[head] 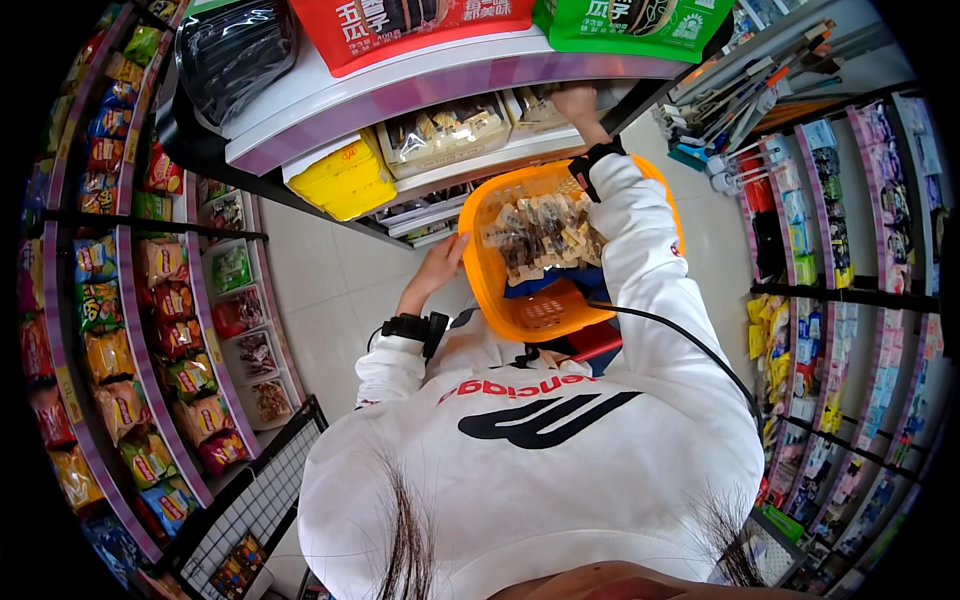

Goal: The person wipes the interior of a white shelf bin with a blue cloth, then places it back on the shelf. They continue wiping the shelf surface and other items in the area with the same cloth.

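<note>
My left hand [439, 268] grips the rim of an orange plastic basket [474, 281], which is in front of my body. Many small clear-wrapped snack packets [546, 234] lie in the basket, with something blue under them. My right hand [576, 103] reaches over the basket to a clear bin of wrapped packets [534, 109] on the shelf ahead; its fingertips are hidden among the packets and under the shelf above. Left of that bin stands another clear bin of wrapped snacks [446, 133], beside yellow packages [343, 176].
A shelf edge [450, 90] juts out above my right hand, bearing a red bag [420, 30] and a green bag [634, 26]. Racks of chip bags [105, 345] line the left; racks of small goods [832, 225] and mops [757, 90] are on the right. A black cable crosses my right sleeve.
</note>
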